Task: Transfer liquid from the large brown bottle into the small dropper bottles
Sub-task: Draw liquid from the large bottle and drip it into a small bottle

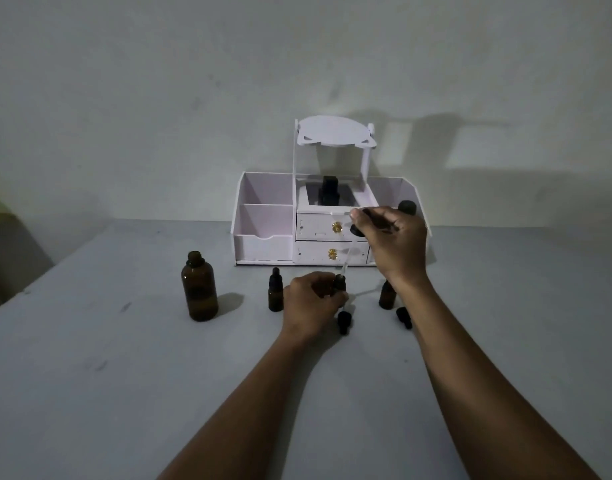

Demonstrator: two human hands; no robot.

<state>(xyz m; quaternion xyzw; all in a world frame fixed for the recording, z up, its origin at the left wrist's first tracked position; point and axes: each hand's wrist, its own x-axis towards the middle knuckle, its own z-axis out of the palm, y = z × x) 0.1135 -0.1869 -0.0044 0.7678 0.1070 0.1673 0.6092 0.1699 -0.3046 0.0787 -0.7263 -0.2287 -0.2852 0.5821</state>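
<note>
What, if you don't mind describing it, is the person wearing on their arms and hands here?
Nothing shows on either one. The left hand and the right hand are bare, with no gloves, and no rings, watch or bracelet can be made out in the dim light. Both forearms are uncovered from the wrists down to the bottom edge of the picture, so no sleeve is visible.

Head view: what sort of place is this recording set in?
Probably a home or makeshift workspace, not a lab: a plain grey table against a bare wall, with a white desktop organizer with small drawers, and brown bottles set out by hand.
</note>
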